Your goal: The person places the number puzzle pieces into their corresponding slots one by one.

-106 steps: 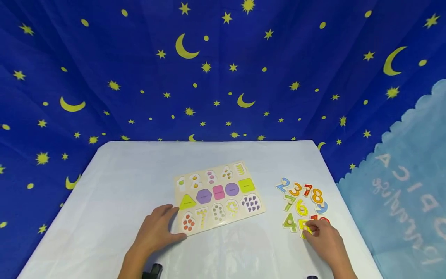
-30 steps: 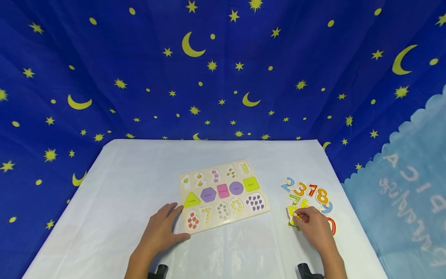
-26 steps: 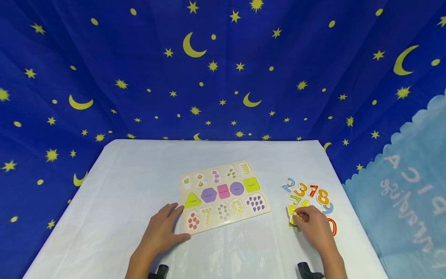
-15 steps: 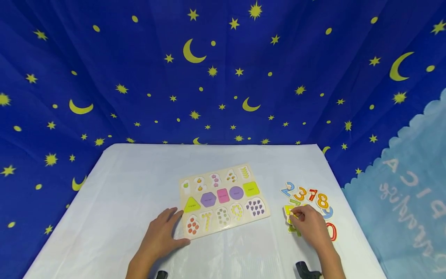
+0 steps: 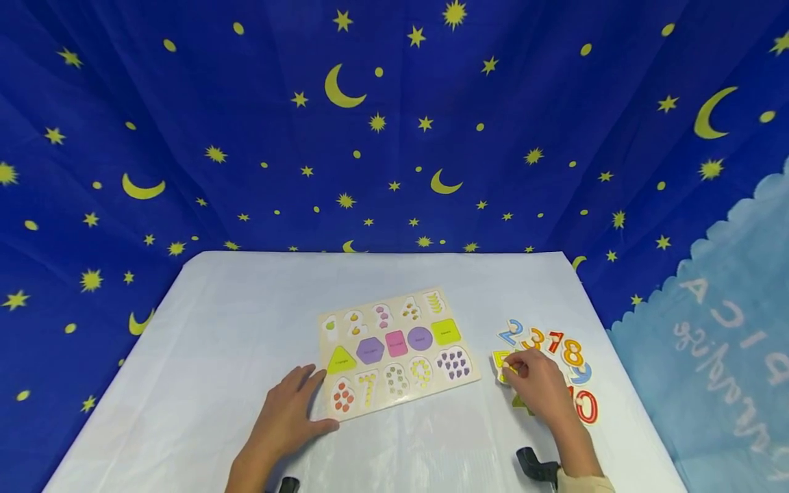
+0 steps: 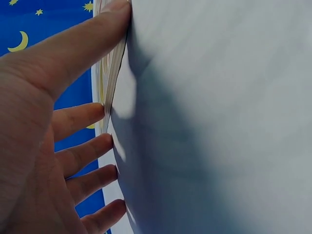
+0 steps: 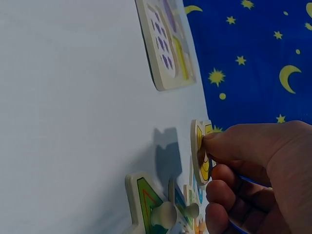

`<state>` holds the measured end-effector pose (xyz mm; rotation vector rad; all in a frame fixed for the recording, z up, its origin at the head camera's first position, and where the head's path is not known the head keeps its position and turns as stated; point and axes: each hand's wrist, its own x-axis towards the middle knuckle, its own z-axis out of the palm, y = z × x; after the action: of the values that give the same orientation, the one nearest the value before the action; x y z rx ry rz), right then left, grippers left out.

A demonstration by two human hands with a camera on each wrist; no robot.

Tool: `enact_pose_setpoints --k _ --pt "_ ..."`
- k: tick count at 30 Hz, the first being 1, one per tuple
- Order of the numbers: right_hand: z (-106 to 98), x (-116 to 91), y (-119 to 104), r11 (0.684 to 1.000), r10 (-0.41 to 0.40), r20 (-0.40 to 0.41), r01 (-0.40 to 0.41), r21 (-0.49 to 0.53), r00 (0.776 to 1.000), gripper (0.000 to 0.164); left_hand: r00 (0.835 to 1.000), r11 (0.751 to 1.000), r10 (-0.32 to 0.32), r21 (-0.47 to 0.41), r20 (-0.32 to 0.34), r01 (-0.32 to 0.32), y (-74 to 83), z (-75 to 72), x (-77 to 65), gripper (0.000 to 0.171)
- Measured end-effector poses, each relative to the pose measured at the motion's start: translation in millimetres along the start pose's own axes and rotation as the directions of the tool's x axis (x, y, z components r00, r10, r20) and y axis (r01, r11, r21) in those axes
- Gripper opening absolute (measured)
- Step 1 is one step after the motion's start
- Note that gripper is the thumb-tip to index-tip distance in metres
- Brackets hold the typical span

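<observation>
A wooden number puzzle board (image 5: pixel 411 393) lies tilted on the white table, with fruit-printed number recesses and coloured shapes. My left hand (image 5: pixel 286 414) rests at its lower left corner, fingers on the left edge and thumb by the near edge. In the left wrist view the thumb (image 6: pixel 83 46) and index fingertip touch the board's side. Between thumb and fingers my right hand (image 5: pixel 541 383) pinches a yellow 5 puzzle piece (image 5: pixel 501 366) by its front. The right wrist view has this piece (image 7: pixel 196 151) standing on edge above the table, its shadow on the cloth.
Right of the board lie loose number pieces: a blue 2 (image 5: pixel 510 333), an orange 8 (image 5: pixel 572 352), a red 10 (image 5: pixel 586 407) and several others, some under the right hand. Black wrist mounts (image 5: pixel 535 465) show near the front. A blue starry curtain (image 5: pixel 394 123) hangs behind.
My right hand has lifted the 5 from among the number pieces and carried it left and slightly away from me. The left hand has stayed at the board's corner.
</observation>
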<state>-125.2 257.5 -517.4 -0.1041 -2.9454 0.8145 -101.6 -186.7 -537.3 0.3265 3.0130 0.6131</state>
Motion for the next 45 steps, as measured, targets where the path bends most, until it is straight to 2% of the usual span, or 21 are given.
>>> enact_pose_setpoints --k 10,22,29,45 --pt "4 10 -3 1.0 -0.018 0.003 0.018 -0.008 1.0 0.019 1.0 1.0 0.019 0.006 -0.024 -0.019 3.9 0.5 0.5 0.095" --pt "8 18 -11 0.999 -0.043 0.021 0.043 0.007 0.999 0.019 1.0 1.0 0.019 0.006 -0.025 -0.019 0.0 -0.7 1.0 0.096" --pt "10 24 -14 1.0 -0.026 0.052 0.026 0.009 0.998 0.02 1.0 1.0 -0.005 0.008 0.002 0.005 1.4 1.0 0.2 0.096" --pt "16 30 -17 0.999 -0.034 0.041 0.033 0.016 0.999 0.019 0.999 0.999 -0.042 -0.002 0.026 0.042 6.1 3.1 -0.6 0.094"
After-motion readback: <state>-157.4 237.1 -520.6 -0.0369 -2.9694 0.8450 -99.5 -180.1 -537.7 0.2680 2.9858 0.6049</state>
